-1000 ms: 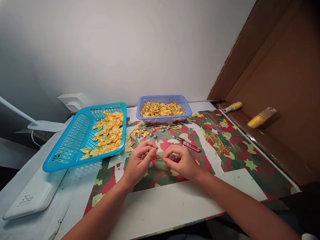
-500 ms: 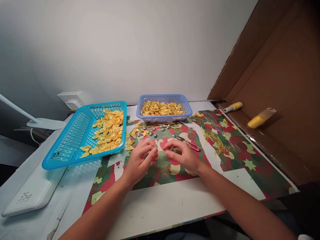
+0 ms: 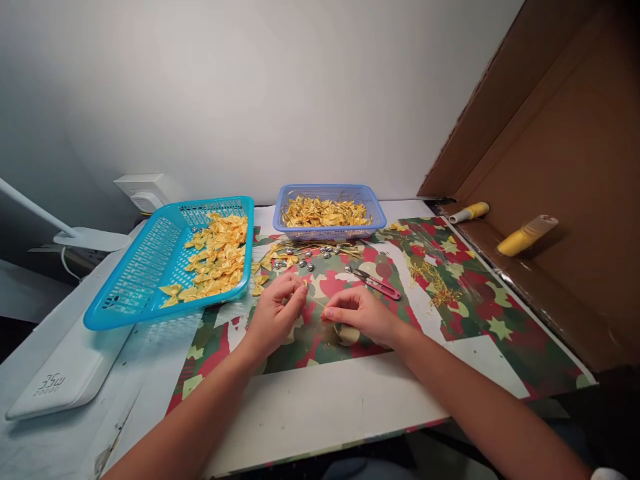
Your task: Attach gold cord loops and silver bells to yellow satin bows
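A thin gold cord [image 3: 317,302] runs between my two hands above the patterned sheet. My left hand [image 3: 278,312] is closed in a pinch at one end of it, and a speck of yellow shows at the fingertips, too small to name. My right hand [image 3: 366,315] pinches the cord between thumb and forefinger, lower and to the right. Beyond the hands lie several small silver bells [image 3: 303,264] and a bunch of gold cords [image 3: 345,249]. Red-handled thread snips [image 3: 384,288] rest just past my right hand. Loose yellow ribbon bows [image 3: 259,283] lie by my left hand.
At the left, a turquoise basket [image 3: 135,312] holds yellow bows and overlaps a white power bank [image 3: 70,380]. A purple-blue basket [image 3: 330,233] of corded bows stands by the wall. Gold cord scraps [image 3: 440,287] lie right; cardboard [image 3: 555,167] borders that side.
My right hand has moved slightly down and closed its pinch, and the gold cord now shows stretched between the hands. My left hand has shifted slightly left.
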`<state>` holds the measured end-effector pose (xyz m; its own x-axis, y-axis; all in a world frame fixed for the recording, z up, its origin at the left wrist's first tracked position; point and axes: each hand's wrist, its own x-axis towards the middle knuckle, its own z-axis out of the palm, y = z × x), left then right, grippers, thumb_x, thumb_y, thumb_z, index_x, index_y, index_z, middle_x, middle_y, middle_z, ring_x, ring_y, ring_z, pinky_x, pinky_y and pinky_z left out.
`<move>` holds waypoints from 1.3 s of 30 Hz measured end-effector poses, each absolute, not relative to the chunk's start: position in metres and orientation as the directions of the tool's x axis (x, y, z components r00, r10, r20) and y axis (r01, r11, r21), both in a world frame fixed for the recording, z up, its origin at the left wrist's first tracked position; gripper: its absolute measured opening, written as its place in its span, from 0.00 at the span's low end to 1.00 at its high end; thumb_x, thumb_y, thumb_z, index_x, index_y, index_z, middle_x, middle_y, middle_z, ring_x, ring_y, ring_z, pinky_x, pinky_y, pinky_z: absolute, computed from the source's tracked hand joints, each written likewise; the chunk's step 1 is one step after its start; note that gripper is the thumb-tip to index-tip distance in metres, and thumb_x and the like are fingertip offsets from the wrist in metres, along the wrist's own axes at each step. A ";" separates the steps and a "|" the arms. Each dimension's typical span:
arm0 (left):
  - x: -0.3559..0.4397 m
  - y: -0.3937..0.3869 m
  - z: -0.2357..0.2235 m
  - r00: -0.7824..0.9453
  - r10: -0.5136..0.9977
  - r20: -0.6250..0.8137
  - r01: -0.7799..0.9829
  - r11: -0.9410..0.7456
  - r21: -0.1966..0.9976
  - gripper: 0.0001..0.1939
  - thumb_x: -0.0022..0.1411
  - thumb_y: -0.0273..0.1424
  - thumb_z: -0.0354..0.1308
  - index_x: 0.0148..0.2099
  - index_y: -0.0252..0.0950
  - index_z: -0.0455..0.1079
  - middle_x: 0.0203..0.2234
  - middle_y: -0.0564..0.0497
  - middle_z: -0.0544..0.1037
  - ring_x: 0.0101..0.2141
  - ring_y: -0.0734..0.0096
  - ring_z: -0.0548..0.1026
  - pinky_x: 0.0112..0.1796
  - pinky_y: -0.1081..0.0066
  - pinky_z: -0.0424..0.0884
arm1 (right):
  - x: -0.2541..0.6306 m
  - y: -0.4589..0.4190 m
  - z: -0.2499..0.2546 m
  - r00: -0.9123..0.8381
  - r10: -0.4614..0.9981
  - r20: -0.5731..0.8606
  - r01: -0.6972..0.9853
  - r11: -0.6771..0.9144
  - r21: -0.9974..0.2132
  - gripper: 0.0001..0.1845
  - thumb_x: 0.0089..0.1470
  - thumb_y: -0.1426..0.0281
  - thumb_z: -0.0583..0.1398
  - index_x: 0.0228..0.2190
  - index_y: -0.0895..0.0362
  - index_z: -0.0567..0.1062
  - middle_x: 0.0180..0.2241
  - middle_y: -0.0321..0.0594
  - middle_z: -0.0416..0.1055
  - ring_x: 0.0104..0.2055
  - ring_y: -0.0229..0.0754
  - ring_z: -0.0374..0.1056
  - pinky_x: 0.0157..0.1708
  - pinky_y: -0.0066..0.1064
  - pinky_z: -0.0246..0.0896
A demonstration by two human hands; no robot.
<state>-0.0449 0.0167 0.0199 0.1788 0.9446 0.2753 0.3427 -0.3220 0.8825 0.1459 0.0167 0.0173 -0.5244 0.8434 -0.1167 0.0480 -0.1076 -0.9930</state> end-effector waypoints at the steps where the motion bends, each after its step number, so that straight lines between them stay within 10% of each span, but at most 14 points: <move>1: -0.045 0.017 0.020 0.170 0.947 0.274 0.350 -0.318 0.881 0.20 0.64 0.34 0.50 0.19 0.37 0.60 0.22 0.52 0.65 0.29 0.68 0.66 0.33 0.69 0.61 | 0.146 0.017 0.017 -0.525 0.842 -0.124 0.051 -0.115 -0.992 0.12 0.49 0.62 0.64 0.25 0.59 0.79 0.26 0.38 0.75 0.28 0.36 0.66 0.30 0.29 0.60; 25: -0.042 0.014 0.015 0.277 0.934 0.225 0.259 -0.299 0.919 0.20 0.65 0.32 0.50 0.20 0.37 0.60 0.22 0.53 0.67 0.30 0.70 0.65 0.34 0.70 0.60 | 0.143 0.019 0.009 -0.469 0.867 -0.170 0.005 -0.190 -0.982 0.18 0.52 0.59 0.57 0.24 0.59 0.79 0.26 0.39 0.75 0.29 0.37 0.66 0.33 0.30 0.59; 39: -0.043 0.016 0.013 0.208 0.949 0.238 0.257 -0.288 0.922 0.21 0.65 0.35 0.51 0.20 0.37 0.63 0.22 0.52 0.66 0.28 0.70 0.66 0.30 0.70 0.61 | 0.135 0.015 0.018 -0.392 0.897 -0.206 0.011 -0.219 -0.976 0.06 0.39 0.68 0.63 0.19 0.58 0.75 0.21 0.34 0.69 0.25 0.34 0.60 0.28 0.29 0.55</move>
<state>-0.0432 0.0158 0.0125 0.2082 0.9486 0.2383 0.2573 -0.2881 0.9224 0.1353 0.0146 0.0178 -0.3924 0.8965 -0.2056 0.0114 -0.2188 -0.9757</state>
